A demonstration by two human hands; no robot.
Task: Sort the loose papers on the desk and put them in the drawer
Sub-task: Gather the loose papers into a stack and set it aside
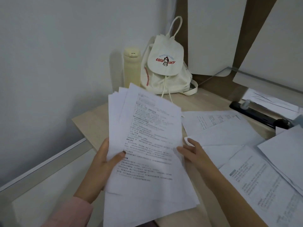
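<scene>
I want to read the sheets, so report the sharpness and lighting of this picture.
Head view: soft throughout, print on the held stack blurred past reading; head view: dim, even light, no glare, a faint shadow on the wall left of the bottle.

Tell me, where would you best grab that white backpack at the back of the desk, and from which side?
By the loop handle on top of the backpack, coming down from above and the front. The bag sits upright and the loop stands free above its flap. The wall is behind it and a bottle stands close on its left.
</scene>
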